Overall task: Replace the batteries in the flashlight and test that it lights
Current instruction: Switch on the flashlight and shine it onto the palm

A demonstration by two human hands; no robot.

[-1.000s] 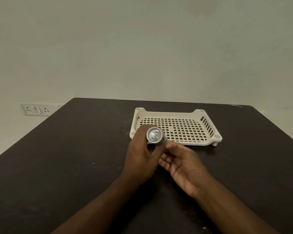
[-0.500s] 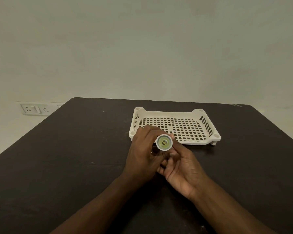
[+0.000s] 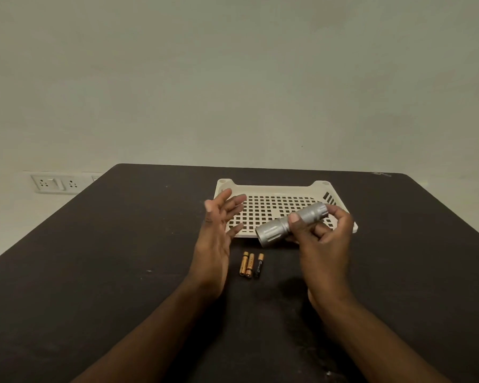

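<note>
My right hand [image 3: 322,239] grips a short silver flashlight [image 3: 274,230] around its knurled body, holding it above the table with the wide head end tilted down to the left. My left hand [image 3: 219,230] hovers to the left of it, palm turned inward, fingers spread, holding nothing. Three small batteries [image 3: 251,264] lie side by side on the dark table [image 3: 94,272] between my hands; two are copper-coloured along their length and one is black with a copper top. I see no light from the flashlight.
A cream perforated plastic tray [image 3: 274,186] sits just behind my hands, with nothing visible in it. A wall socket plate [image 3: 56,184] is on the wall at the far left. The table's far edge runs just behind the tray.
The flashlight has passed from both hands into my right hand alone and turned sideways. My left hand has let go and opened. Three batteries now show on the table where my hands were.
</note>
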